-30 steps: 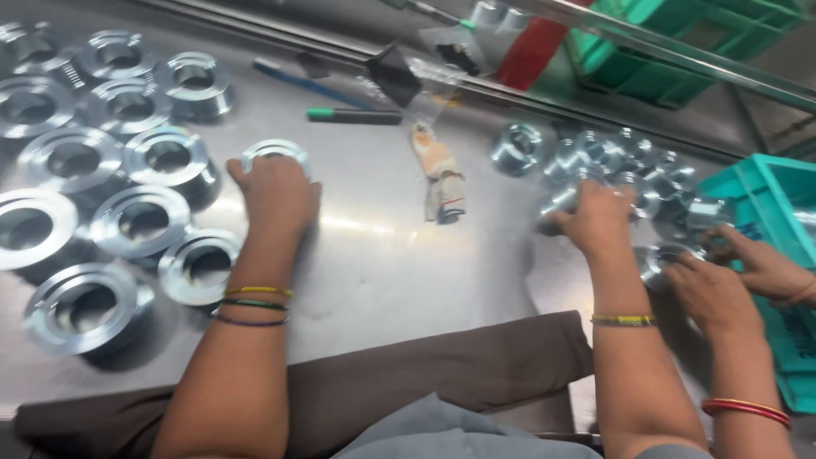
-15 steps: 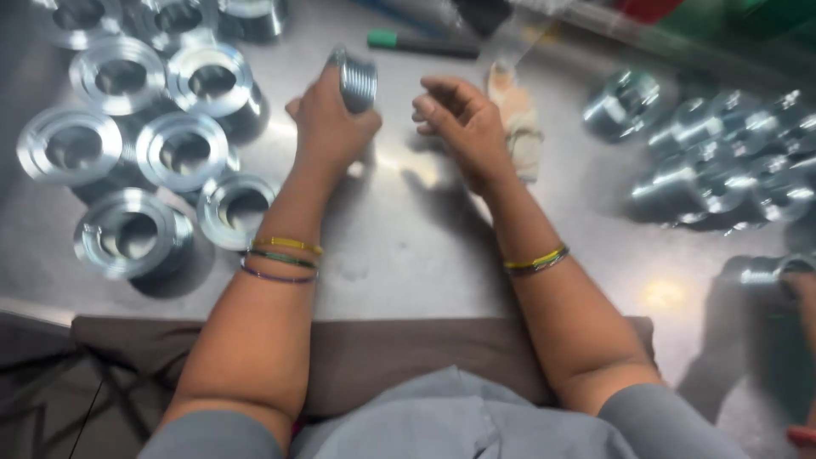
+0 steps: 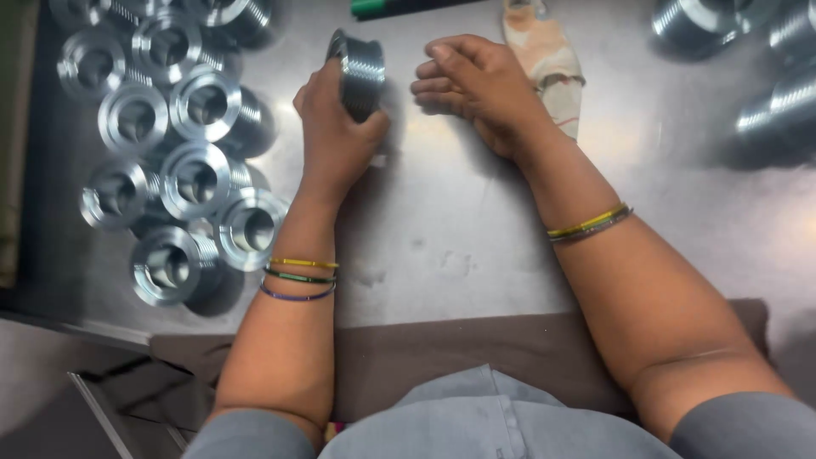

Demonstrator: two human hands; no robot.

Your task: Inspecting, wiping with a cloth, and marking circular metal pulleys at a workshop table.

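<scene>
The left hand [image 3: 336, 127] covers the lower part of the threaded metal fitting [image 3: 357, 72], so how far its thread runs cannot be told. Above the fitting, a green marker [image 3: 399, 7] is cut off by the top edge. To the fitting's right, the right hand [image 3: 480, 89] hides the lower left of a work glove [image 3: 548, 59], whose cuff leaves the picture. Far right of the fitting, a blurred heap of metal parts [image 3: 748, 51] runs past the edge. Left of the fitting, the stacked flanged rings [image 3: 170, 153] overlap, the top row cropped.
</scene>
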